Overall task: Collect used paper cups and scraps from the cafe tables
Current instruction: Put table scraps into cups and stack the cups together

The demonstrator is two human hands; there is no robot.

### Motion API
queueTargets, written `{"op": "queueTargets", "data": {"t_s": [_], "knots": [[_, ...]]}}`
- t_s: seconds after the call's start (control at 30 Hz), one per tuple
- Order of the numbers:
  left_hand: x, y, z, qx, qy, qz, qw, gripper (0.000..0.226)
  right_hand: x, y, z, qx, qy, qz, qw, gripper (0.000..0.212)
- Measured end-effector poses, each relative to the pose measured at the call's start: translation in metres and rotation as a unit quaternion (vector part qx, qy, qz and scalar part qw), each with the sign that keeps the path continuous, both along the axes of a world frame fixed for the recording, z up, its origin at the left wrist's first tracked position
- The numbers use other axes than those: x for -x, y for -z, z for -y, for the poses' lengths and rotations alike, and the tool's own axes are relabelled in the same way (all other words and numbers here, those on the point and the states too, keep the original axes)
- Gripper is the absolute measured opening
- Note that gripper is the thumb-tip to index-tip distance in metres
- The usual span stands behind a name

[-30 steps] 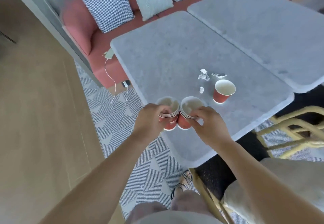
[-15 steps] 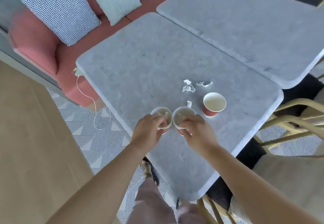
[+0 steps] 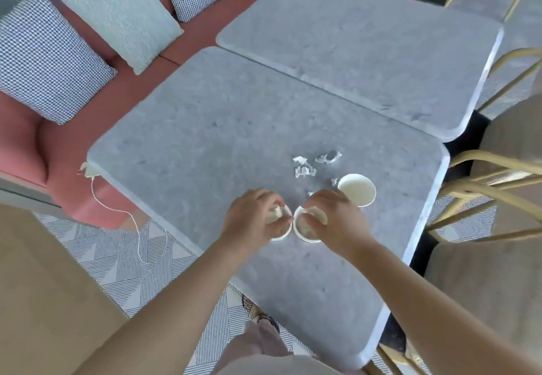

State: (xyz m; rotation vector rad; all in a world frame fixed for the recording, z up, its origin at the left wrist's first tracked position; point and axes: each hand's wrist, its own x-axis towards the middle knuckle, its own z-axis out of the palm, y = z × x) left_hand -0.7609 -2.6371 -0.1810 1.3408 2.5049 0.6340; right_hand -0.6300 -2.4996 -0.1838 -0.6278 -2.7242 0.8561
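Note:
Two stacks of red paper cups stand side by side on the near grey marble table. My left hand grips the left cup stack from above, fingers over its rim. My right hand grips the right cup stack the same way. A single paper cup with a white inside stands just right of my right hand. Several white paper scraps lie on the table beyond the cups.
A second marble table butts against the far side. A pink sofa with checked and pale cushions runs along the left. Rattan chairs stand at the right. A thin white cord hangs off the table's left corner.
The view has tilted to look more steeply down on the tables. Both hands have stayed on the two cup stacks, their fingers now lying further over the rims.

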Motion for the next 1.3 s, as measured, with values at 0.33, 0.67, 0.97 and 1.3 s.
{"op": "queueTargets", "data": {"t_s": [0.33, 0.67, 0.97, 1.3], "knots": [[0.043, 0.0, -0.064, -0.011, 0.037, 0.023, 0.999, 0.015, 0.033, -0.001, -0.046, -0.01, 0.074, 0.006, 0.997, 0.014], [0.076, 0.041, -0.121, 0.055, 0.032, 0.093, 0.994, 0.017, 0.058, 0.025, -0.124, 0.024, 0.109, 0.067, 0.991, 0.015], [0.085, 0.082, -0.157, 0.174, 0.073, 0.107, 0.976, 0.048, 0.082, 0.066, -0.164, 0.095, 0.049, 0.213, 0.971, 0.034], [0.087, 0.09, -0.164, 0.173, 0.087, 0.132, 0.972, 0.016, 0.087, 0.085, -0.168, 0.115, 0.003, 0.259, 0.959, 0.017]]}}
